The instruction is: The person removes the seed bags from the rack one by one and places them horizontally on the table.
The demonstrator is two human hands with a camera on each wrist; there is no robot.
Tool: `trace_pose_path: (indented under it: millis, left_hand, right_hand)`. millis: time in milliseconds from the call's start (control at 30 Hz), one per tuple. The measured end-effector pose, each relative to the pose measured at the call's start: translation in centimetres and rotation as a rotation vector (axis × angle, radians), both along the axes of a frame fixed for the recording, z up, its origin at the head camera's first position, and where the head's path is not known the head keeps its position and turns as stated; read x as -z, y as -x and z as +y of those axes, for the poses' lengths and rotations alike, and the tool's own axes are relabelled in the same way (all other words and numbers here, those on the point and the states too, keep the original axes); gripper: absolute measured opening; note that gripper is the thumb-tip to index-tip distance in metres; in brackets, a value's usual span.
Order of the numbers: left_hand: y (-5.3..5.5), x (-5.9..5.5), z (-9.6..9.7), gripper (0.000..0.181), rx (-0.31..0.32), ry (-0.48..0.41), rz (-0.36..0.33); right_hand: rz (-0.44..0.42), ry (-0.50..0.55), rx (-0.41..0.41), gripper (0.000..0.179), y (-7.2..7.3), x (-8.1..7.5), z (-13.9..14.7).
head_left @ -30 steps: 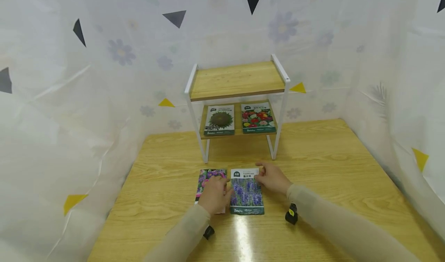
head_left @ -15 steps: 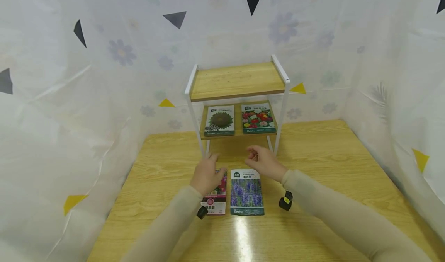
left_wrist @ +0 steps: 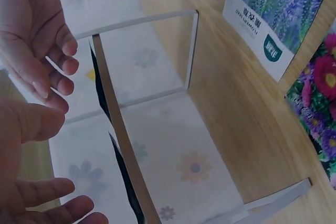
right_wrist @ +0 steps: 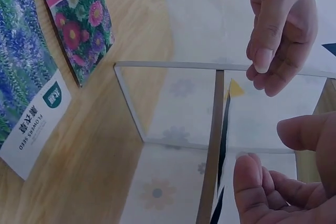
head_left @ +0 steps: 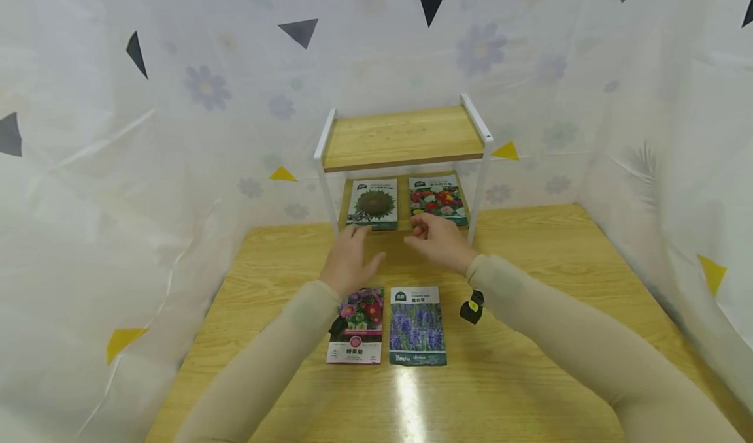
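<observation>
My left hand (head_left: 347, 261) holds nothing and hovers in front of the two-tier rack, its fingers relaxed toward the sunflower packet (head_left: 376, 201) on the lower shelf. The right hand (head_left: 442, 243), fingers loosely bent and also holding nothing, overlaps the lower edge of a packet with red and white flowers (head_left: 434, 193) beside it. Two more seed packets lie flat on the table below my hands: one with pink flowers (head_left: 355, 345), partly covered by the left wrist, and a lavender one (head_left: 418, 328). Both hands face each other in the left wrist view, bare fingers apart.
The rack has a wooden top shelf (head_left: 402, 136) and white metal side frames (head_left: 480, 178). It stands at the back of the wooden table (head_left: 529, 247). White patterned sheeting (head_left: 376, 51) hangs behind and at both sides.
Both hands have left the two packets on the table and moved forward to the lower shelf. The pink-flower packet shows more fully now; all the packets stay in place.
</observation>
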State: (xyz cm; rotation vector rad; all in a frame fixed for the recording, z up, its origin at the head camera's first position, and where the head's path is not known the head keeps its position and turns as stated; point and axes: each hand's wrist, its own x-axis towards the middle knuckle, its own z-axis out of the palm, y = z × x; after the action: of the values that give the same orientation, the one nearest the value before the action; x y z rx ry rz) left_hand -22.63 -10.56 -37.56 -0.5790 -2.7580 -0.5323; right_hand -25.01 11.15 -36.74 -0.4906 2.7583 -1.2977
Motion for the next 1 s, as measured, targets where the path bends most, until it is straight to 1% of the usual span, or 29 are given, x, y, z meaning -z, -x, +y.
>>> trace_pose_path:
  millis: [33,133,200,367,500,600,767,867,1000]
  left_hand:
    - [0.3,-0.2,0.0,0.065,-0.002,0.005,-0.014]
    - [1.3,-0.8,0.1,0.069,-0.027,0.009,-0.089]
    - [2.1,-1.0,0.1,0.07,-0.057,0.012,-0.141]
    - [4.0,-1.6,0.1,0.068,-0.124,-0.004,-0.211]
    - [5.2,-2.2,0.3,0.067,-0.162,-0.049,-0.249]
    - [5.8,-2.5,0.5,0.067,-0.18,-0.054,-0.264]
    - [6.8,-3.1,1.1,0.063,-0.194,-0.039,-0.296]
    - [7.5,-3.3,1.4,0.062,-0.214,-0.023,-0.326]
    - [8.4,-3.4,1.8,0.06,-0.24,0.025,-0.339]
  right_hand:
    - [-0.004,-0.005,0.0,0.052,0.2,-0.4,-0.1]
    - [-0.006,-0.025,0.004,0.053,0.9,-1.3,-0.5]
    - [-0.001,-0.043,0.005,0.055,1.5,-1.9,-0.7]
    - [-0.017,-0.068,0.025,0.061,2.7,-3.0,-1.4]
    - [-0.037,-0.091,0.043,0.063,3.6,-3.6,-1.8]
    - [-0.056,-0.124,0.044,0.064,4.3,-4.0,-2.1]
    - [-0.075,-0.171,0.066,0.062,5.5,-4.3,-2.7]
    - [-0.071,-0.183,0.098,0.06,6.4,-4.0,-3.0]
    - [-0.051,-0.229,0.128,0.052,7.6,-3.5,-3.5]
